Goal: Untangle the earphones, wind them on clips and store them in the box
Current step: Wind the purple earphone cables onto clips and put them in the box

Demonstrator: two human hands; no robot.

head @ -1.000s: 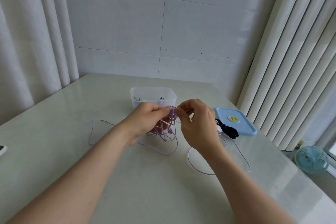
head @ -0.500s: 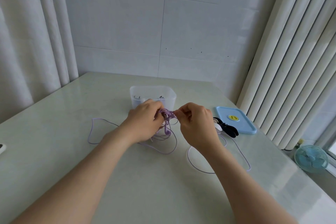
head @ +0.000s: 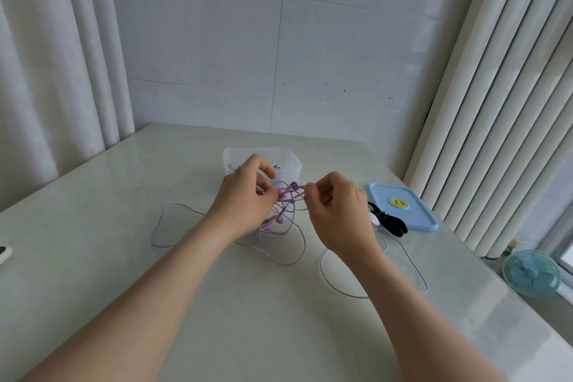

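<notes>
A tangle of purple earphones (head: pixel 286 198) hangs between my two hands above the table's middle. My left hand (head: pixel 248 198) pinches the left side of the knot. My right hand (head: pixel 336 214) pinches a strand on the right side. Loose loops of the purple cable trail on the table to the left (head: pixel 158 226) and to the right (head: pixel 415 270). The clear plastic box (head: pixel 291 158) stands just behind my hands, with small dark items inside. Black and white clips (head: pixel 387 222) lie to the right of my right hand.
A light blue lid (head: pixel 403 208) with a yellow sticker lies at the right by the clips. Curtains hang on both sides. A small blue fan (head: pixel 531 273) stands on the floor beyond the table's right edge. A white object (head: pixel 3 253) pokes in at the left edge.
My hands have moved slightly apart, stretching the knot between them. My left hand's fingers have shifted on the tangle.
</notes>
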